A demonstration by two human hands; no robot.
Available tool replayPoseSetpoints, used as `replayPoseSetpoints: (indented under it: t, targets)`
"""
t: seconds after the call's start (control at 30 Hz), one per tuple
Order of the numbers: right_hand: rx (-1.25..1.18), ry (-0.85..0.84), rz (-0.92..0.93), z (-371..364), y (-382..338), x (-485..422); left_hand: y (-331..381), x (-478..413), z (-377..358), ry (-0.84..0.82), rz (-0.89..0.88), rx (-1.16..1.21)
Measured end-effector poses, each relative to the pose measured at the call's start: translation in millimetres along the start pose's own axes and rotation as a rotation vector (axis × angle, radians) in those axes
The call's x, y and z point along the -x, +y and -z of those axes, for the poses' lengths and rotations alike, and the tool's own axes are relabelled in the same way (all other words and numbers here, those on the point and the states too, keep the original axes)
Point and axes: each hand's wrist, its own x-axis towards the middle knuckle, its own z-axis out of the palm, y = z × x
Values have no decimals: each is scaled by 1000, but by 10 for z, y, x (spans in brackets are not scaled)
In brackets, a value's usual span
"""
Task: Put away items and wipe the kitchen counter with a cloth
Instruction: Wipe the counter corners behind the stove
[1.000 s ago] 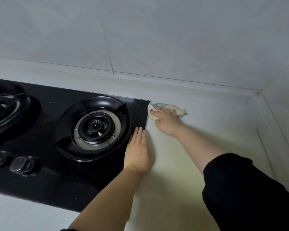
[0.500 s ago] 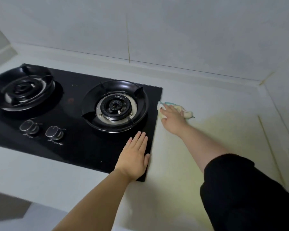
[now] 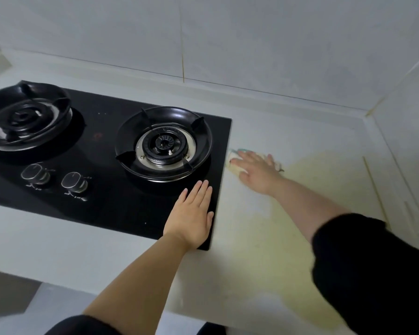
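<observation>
Pale surface right of hob. With straight fingers, right hand presses cloth; left hand rests flat. Firm, overlapping strokes advised.

The hob at nine o'clock is glossy black, the cloth cream with teal edging, the counter yellow-stained toward four o'clock.

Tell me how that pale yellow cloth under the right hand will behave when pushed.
Probably floppy: the pale yellow cloth lies crumpled under the right hand. Likely light, sliding easily on the smooth pale counter; it may bunch against the black glass hob.
</observation>
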Motion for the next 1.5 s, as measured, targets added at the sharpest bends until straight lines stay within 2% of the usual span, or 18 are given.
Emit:
replayPoseSetpoints:
  t: [0.07, 0.13, 0.33, 0.47, 0.57, 0.67, 0.77, 0.83, 0.93, 0.97, 1.07, 1.17, 1.3, 1.4, 1.5]
  targets:
    - [-21, 90, -124, -63, -143, -182, -7, -13, -17, 17, 1, -17]
    - [-13, 122, -156, -156, -287, -149, -6, -16, -22, 5, 1, -10]
    - [-100, 114, 101, -384, -455, 697, 6, -3, 19, -17, 3, -6]
    - [-188, 33, 157, -313, -489, 956, 32, 22, 57, -38, 22, 16]
    - [-298, 141, 32, -97, -297, 901, 110, -55, 137, -31, 55, 54]
    - [-590, 430, -187, 230, 209, 709, 267, -351, 255, -15, -24, 106]
    - [-596, 566, -345, 566, 855, 569, 401, -814, 342, -16, -129, 95]
    - [-520, 492, -450, 603, 1366, 498, 486, -1113, 357, -32, -139, 126]
    - [-261, 181, -642, 418, 1987, 430, 605, -1568, 290, -50, -114, 180]
    - [-182, 131, -673, 336, 2092, 411, 644, -1678, 255, -77, -95, 175]
    - [-46, 199, -712, 228, 2105, 339, 742, -1813, 134, -136, -52, 60]
    - [-37, 190, -744, 225, 2024, 247, 762, -1800, 57, -81, -43, 15]
    - [-92, 120, -660, 283, 1888, 83, 766, -1793, 53, -68, -42, 20]
    - [-102, 116, -451, 206, 1476, 36, 769, -1791, 36, -57, -46, 22]
    - [-133, 74, -200, 83, 1074, 363, 766, -1798, 50, -51, -36, 37]
